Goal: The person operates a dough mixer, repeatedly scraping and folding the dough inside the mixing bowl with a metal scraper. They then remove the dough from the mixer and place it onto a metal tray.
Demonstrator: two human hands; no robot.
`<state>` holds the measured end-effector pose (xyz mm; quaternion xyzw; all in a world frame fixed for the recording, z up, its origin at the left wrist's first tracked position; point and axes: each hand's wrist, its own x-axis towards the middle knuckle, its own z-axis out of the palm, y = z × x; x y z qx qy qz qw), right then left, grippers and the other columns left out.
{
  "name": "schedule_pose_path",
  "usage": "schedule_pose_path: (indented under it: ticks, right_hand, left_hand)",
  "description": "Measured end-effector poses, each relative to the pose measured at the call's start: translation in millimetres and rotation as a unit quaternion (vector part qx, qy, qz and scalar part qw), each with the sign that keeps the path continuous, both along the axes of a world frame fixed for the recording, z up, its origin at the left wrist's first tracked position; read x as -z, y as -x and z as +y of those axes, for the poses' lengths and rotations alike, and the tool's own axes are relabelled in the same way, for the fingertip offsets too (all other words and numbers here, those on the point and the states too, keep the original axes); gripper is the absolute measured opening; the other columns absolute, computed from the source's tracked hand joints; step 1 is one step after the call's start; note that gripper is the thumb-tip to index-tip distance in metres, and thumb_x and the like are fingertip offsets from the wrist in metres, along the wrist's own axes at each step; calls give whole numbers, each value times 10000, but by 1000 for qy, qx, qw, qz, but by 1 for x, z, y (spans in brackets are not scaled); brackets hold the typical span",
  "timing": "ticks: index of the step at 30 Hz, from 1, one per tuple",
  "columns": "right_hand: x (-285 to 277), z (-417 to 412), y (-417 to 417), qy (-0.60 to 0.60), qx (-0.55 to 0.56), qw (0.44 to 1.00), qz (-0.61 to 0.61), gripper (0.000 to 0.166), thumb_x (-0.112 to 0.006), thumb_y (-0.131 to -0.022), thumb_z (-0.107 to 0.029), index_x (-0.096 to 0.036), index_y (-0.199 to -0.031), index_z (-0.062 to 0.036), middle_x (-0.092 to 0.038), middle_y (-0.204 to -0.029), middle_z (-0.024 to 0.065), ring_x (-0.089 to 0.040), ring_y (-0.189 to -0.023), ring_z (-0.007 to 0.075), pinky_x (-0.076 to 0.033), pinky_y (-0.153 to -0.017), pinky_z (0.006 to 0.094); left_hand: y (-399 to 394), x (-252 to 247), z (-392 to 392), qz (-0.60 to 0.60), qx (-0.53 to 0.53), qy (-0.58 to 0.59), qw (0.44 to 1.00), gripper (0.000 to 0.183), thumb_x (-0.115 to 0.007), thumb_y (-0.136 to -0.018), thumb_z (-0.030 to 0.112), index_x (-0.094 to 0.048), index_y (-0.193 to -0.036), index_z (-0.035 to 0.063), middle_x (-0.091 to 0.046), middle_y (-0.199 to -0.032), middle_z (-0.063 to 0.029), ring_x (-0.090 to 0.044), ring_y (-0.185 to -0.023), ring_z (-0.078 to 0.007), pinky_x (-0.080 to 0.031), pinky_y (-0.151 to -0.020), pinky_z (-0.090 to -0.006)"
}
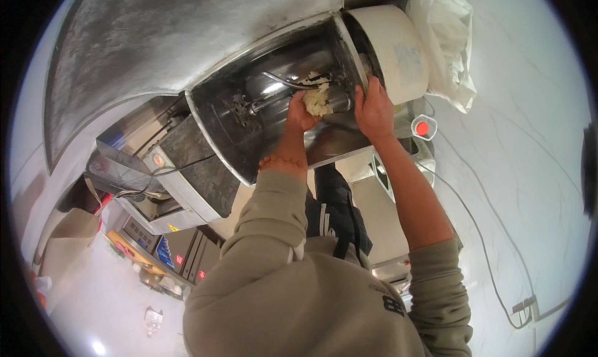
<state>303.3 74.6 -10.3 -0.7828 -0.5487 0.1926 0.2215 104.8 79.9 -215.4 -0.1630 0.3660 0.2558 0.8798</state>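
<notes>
Inside the metal trough (280, 137) of a horizontal dough mixer, my left hand (300, 113) cups a crumbly clump of pale dough (318, 101). Its fingers are partly hidden behind the dough. A bent steel mixing bar (285, 82) crosses just above that hand, and some dough clings around it. My right hand (375, 108) grips the trough's right rim (351, 46), thumb on the inner side and fingers over the edge. Dark, dried residue (242, 109) coats the trough's left end wall near the shaft.
Behind the trough rises a large floury metal lid (154, 39). A white drum (397, 49) and a white plastic bag (446, 44) stand at right, near a red-capped bottle (422, 128). A cable (472, 217) runs along the right wall. Metal machines (187, 170) stand at left.
</notes>
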Motion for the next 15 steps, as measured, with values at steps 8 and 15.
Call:
schedule_pose_path:
  ticks: [8,15]
  right_hand:
    - [-7,1,1,27,4,1000,4,277,-599,-950,-165,-488,-1147,-4,-632,-1013,241,-612,-932,451,-499,-747,540]
    - [-4,1,1,50,10,999,-6,283,-591,-956,-181,-487,-1154,-8,-631,-1020,235,-607,-946,455,-492,-761,549]
  left_hand:
    - [0,18,-6,102,12,15,995,351,-634,-924,194,-605,-1252,73,-658,-1217,-95,-641,-1078,-280,-533,-925,-437]
    - [-8,19,-2,431,345,-228,802,291,-741,-772,176,-738,-1013,12,-732,-929,-131,-705,-855,-261,-537,-778,-371]
